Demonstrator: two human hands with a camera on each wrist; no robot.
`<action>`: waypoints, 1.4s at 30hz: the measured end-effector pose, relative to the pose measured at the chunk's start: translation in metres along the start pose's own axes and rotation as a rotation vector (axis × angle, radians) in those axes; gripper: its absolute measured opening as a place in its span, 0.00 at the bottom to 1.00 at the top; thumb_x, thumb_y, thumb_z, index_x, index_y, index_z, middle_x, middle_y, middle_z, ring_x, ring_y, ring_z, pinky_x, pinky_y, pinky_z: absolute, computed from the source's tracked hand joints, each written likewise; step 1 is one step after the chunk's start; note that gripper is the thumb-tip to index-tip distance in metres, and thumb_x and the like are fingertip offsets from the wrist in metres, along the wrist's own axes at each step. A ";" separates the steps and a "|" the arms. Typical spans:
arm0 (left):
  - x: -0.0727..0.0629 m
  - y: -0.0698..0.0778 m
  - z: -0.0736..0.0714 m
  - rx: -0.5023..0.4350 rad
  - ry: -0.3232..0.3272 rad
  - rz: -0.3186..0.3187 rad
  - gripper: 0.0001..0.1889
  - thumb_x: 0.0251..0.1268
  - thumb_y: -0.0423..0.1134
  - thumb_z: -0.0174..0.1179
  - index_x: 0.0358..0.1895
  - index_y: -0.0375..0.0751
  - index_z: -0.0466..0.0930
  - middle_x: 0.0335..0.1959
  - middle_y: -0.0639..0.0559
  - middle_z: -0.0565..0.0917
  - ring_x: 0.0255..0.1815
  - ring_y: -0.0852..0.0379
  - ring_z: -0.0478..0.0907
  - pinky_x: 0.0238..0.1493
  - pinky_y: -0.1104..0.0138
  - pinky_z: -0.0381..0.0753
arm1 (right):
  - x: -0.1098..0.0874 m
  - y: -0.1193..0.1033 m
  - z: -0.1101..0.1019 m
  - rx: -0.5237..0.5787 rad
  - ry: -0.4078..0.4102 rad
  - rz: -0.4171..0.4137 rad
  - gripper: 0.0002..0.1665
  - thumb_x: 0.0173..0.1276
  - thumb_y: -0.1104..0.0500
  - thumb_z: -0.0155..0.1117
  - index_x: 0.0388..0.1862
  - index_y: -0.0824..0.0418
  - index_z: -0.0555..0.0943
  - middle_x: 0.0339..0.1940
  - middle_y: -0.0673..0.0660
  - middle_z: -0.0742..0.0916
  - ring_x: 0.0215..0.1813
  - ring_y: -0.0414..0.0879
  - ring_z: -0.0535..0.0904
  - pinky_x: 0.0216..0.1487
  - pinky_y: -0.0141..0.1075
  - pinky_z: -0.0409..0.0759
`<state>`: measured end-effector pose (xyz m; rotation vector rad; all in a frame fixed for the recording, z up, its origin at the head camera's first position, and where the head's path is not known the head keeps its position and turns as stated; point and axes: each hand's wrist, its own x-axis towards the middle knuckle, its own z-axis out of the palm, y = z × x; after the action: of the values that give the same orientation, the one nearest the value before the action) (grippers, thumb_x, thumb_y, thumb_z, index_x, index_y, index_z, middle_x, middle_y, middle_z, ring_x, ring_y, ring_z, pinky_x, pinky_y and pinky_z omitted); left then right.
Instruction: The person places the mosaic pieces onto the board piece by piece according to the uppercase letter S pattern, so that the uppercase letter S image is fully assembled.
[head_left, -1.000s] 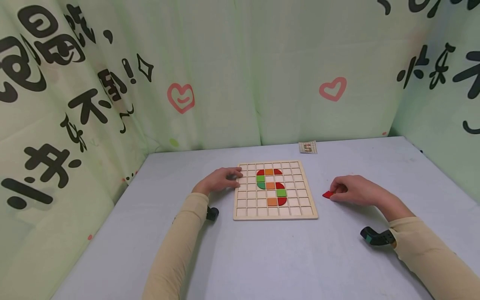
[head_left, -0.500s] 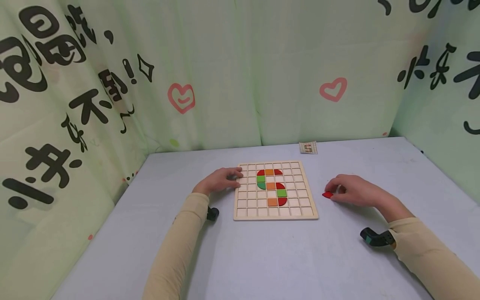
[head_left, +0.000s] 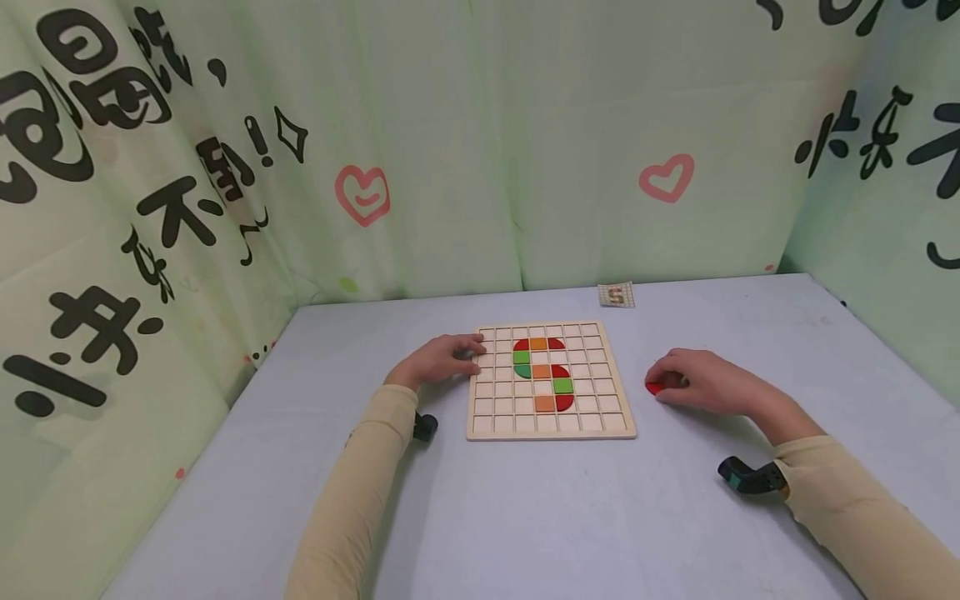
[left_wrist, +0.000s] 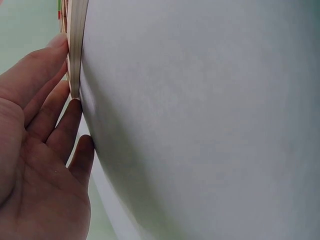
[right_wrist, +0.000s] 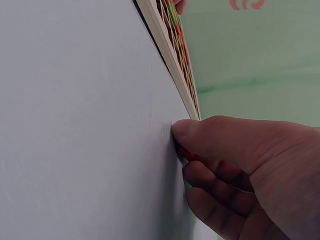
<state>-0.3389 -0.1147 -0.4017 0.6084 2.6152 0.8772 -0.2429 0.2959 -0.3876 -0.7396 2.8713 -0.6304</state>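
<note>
A wooden grid board (head_left: 622,423) lies flat on the table, with red, orange and green tiles set in some of its cells. My left hand (head_left: 441,358) rests against the board's left edge, its fingers fairly straight. In the left wrist view the thumb (left_wrist: 47,55) and fingertips touch the board's side. To the right of the board, my right hand (head_left: 701,382) holds a small red tile (head_left: 653,388) at the tabletop between thumb and curled fingers. The right wrist view shows only a sliver of this red tile (right_wrist: 185,152); the thumb covers most of it.
A small card with a printed pattern (head_left: 616,295) lies at the table's far edge, behind the board. A white cloth (head_left: 510,517) covers the table. Pale green curtains (head_left: 450,150) with writing and hearts hang behind it and at both sides.
My right fingers have shifted slightly and turned the red tile, so less of it shows now. The left hand and the board have stayed where they were.
</note>
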 end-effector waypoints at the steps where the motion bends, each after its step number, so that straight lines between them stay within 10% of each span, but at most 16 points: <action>1: 0.000 0.000 0.000 -0.001 -0.001 0.000 0.19 0.65 0.40 0.64 0.59 0.46 0.80 0.73 0.57 0.66 0.77 0.52 0.54 0.74 0.56 0.56 | 0.000 -0.001 0.000 -0.003 0.006 0.004 0.12 0.63 0.60 0.69 0.46 0.60 0.84 0.38 0.48 0.82 0.39 0.42 0.75 0.41 0.37 0.78; 42: -0.001 0.001 -0.002 -0.001 -0.006 0.009 0.19 0.65 0.39 0.64 0.59 0.45 0.80 0.73 0.56 0.66 0.77 0.51 0.54 0.74 0.56 0.55 | 0.074 -0.112 0.040 0.023 0.029 -0.207 0.10 0.63 0.59 0.71 0.43 0.59 0.84 0.36 0.47 0.83 0.39 0.42 0.77 0.43 0.35 0.79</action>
<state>-0.3385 -0.1152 -0.3995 0.6218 2.6090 0.8774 -0.2503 0.1565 -0.3770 -1.0424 2.8301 -0.7022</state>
